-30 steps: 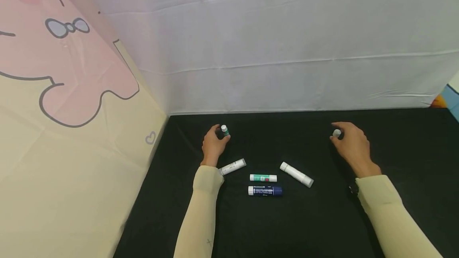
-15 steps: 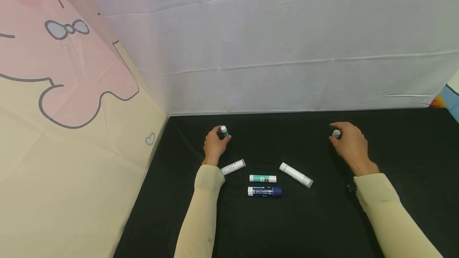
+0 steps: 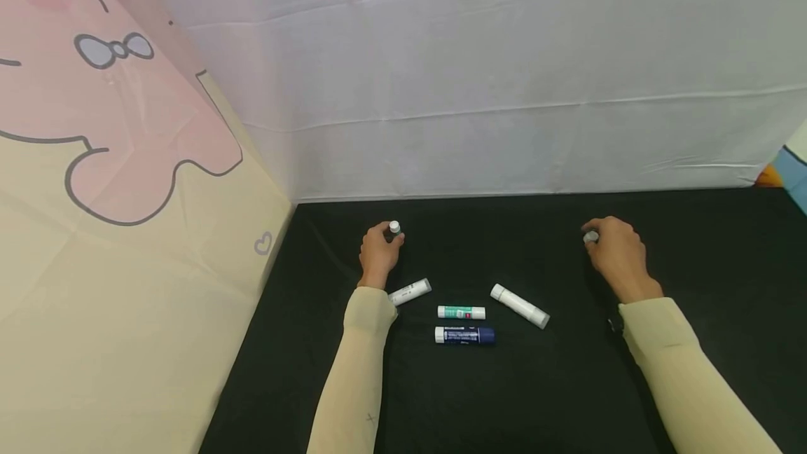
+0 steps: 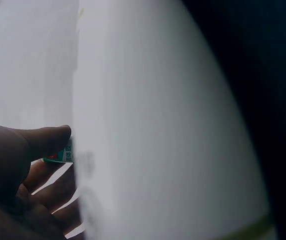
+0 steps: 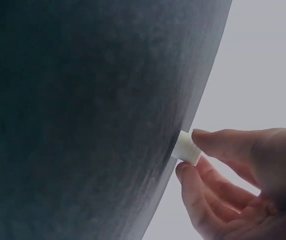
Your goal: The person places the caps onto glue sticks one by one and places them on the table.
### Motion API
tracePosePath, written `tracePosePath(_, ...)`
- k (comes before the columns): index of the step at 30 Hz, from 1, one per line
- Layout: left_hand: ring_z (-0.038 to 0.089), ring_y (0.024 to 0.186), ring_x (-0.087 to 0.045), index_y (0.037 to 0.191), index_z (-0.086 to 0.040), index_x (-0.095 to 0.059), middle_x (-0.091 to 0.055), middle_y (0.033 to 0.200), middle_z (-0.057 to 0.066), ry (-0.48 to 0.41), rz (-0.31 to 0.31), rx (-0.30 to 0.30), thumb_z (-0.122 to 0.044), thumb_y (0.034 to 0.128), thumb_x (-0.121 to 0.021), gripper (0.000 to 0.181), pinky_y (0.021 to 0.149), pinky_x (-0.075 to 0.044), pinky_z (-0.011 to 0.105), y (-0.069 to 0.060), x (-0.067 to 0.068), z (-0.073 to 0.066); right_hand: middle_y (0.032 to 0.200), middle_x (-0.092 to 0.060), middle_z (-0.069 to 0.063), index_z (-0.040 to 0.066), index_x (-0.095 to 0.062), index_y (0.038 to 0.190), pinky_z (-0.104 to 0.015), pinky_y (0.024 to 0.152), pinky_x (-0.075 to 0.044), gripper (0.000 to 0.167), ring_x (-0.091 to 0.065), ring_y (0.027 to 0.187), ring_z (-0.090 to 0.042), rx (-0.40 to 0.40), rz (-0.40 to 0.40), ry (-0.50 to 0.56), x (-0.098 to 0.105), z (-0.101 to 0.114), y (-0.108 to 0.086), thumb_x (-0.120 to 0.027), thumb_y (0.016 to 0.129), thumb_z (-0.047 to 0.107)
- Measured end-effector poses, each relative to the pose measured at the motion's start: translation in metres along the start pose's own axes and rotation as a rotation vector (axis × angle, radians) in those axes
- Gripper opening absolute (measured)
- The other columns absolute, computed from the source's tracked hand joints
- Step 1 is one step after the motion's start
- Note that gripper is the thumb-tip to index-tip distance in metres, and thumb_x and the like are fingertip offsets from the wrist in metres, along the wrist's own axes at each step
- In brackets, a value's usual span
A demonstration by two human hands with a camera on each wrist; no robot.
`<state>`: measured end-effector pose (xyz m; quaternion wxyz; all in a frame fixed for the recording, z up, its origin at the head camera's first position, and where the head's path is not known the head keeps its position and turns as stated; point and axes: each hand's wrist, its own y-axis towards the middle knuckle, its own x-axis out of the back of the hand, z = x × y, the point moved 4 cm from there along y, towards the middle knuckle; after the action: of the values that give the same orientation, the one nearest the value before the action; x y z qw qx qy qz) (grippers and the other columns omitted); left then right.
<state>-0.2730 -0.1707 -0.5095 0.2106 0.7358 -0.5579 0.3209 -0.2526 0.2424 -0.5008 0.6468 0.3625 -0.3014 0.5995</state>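
At the back left of the black table, my left hand [image 3: 380,251] holds an upright glue stick [image 3: 394,227] with a white cap between thumb and fingers. A bit of its green label [image 4: 67,154] shows under the thumb in the left wrist view. Farther right, my right hand [image 3: 616,254] pinches a small white cylinder, likely a glue stick [image 5: 186,149], between thumb and index finger. Only its white end shows; a dark surface hides the rest. Between the arms lie a green-and-white glue stick [image 3: 461,312], a dark blue glue stick [image 3: 464,335] and a white one [image 3: 520,306].
Another white glue stick [image 3: 411,291] lies beside my left wrist, partly behind the sleeve; a large blurred white shape [image 4: 152,120] fills the left wrist view. White cloth [image 3: 504,125] hangs behind the table [image 3: 504,398]. A printed cream sheet [image 3: 126,300] stands at left.
My right thumb and index finger have closed in on the white cylinder. The left hand has shifted slightly, and less of its glue stick's green label shows. The lying glue sticks have stayed put.
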Motion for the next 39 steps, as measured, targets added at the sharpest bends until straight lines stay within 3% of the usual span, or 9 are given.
tracePosePath(7,0.033,0.099,-0.071,0.124,-0.010,-0.076,-0.079,0.104,0.009,0.009,-0.023,-0.007,-0.019,0.1008,-0.074,0.025,0.093,-0.052,0.058,-0.005,0.002,0.000,0.115,-0.066,-0.041,-0.014,-0.070,0.119,-0.044,0.051,-0.047,0.023,-0.066,0.069,-0.038,-0.001,0.000,0.023,0.001,0.001,-0.003,-0.064,0.100,-0.003)
tracePosePath(14,0.033,0.096,-0.071,0.122,-0.010,-0.076,-0.078,0.103,0.009,0.012,-0.042,-0.024,-0.020,0.1012,-0.073,0.024,0.090,-0.053,0.057,-0.012,0.006,-0.003,0.110,-0.070,-0.036,-0.014,-0.070,0.121,-0.036,0.050,-0.042,0.025,-0.061,0.063,-0.028,-0.007,-0.021,0.039,0.001,0.006,-0.006,-0.063,0.103,0.002)
tracePosePath(20,0.033,0.093,-0.071,0.125,-0.008,-0.076,-0.077,0.102,0.012,-0.006,-0.060,-0.047,-0.020,0.0997,-0.075,0.028,0.087,-0.054,0.057,-0.022,0.008,-0.008,0.107,-0.072,-0.036,-0.014,-0.073,0.117,-0.035,0.053,-0.047,0.023,-0.067,0.068,-0.032,0.017,-0.047,0.068,0.001,0.009,-0.012,-0.066,0.103,0.002)
tracePosePath(25,0.033,0.094,-0.072,0.125,-0.009,-0.076,-0.078,0.103,0.012,-0.020,-0.058,-0.075,-0.020,0.0992,-0.076,0.028,0.088,-0.054,0.058,-0.030,0.009,-0.013,0.105,-0.072,-0.034,-0.012,-0.073,0.116,-0.043,0.056,-0.052,0.021,-0.070,0.074,-0.038,0.032,-0.069,0.080,0.001,0.012,-0.018,-0.068,0.101,0.002)
tracePosePath(31,0.033,0.100,-0.074,0.124,-0.011,-0.077,-0.079,0.108,0.011,-0.014,-0.044,-0.111,-0.021,0.0986,-0.077,0.027,0.092,-0.053,0.061,-0.039,0.008,-0.023,0.106,-0.071,-0.032,-0.010,-0.073,0.118,-0.058,0.069,-0.054,0.022,-0.069,0.084,-0.044,0.043,-0.098,0.084,0.002,0.017,-0.023,-0.069,0.101,0.003)
tracePosePath(39,0.032,0.099,-0.072,0.128,-0.009,-0.076,-0.077,0.109,0.011,0.040,-0.041,-0.185,-0.021,0.0976,-0.078,0.033,0.090,-0.055,0.057,-0.054,0.003,-0.036,0.109,-0.068,-0.032,-0.008,-0.073,0.119,-0.062,0.075,-0.051,0.023,-0.068,0.092,-0.047,0.074,-0.125,0.102,0.006,0.030,-0.032,-0.071,0.097,-0.002)
